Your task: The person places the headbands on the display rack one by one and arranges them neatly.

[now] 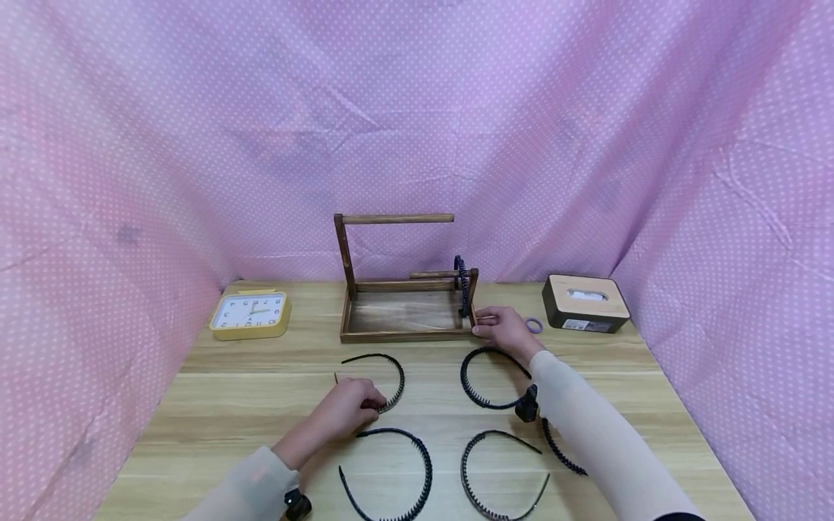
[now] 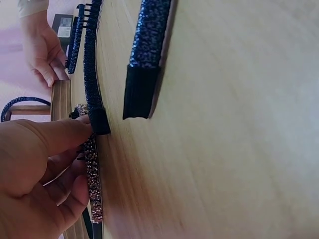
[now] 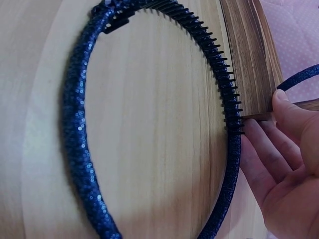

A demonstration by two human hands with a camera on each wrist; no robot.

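Note:
My left hand (image 1: 350,407) pinches the side of a headband with brownish glitter (image 1: 400,376) that lies on the table; in the left wrist view its thumb and fingers are around the band (image 2: 93,181). At the back, my right hand (image 1: 508,329) grips the right front corner of a wooden rack (image 1: 384,336), thumb on top and fingers at the side. A dark blue headband (image 1: 465,289) hangs on the rack's short lower bar, by the right post. Below the right hand lies another dark blue glitter headband (image 1: 465,380), large in the right wrist view.
Nearer the front lie a dark headband (image 1: 428,470), a brownish one (image 1: 465,470) and one partly under the right sleeve (image 1: 562,456). A yellow clock (image 1: 250,315) stands at left; a tissue box (image 1: 586,304) and a purple ring (image 1: 534,325) are at right.

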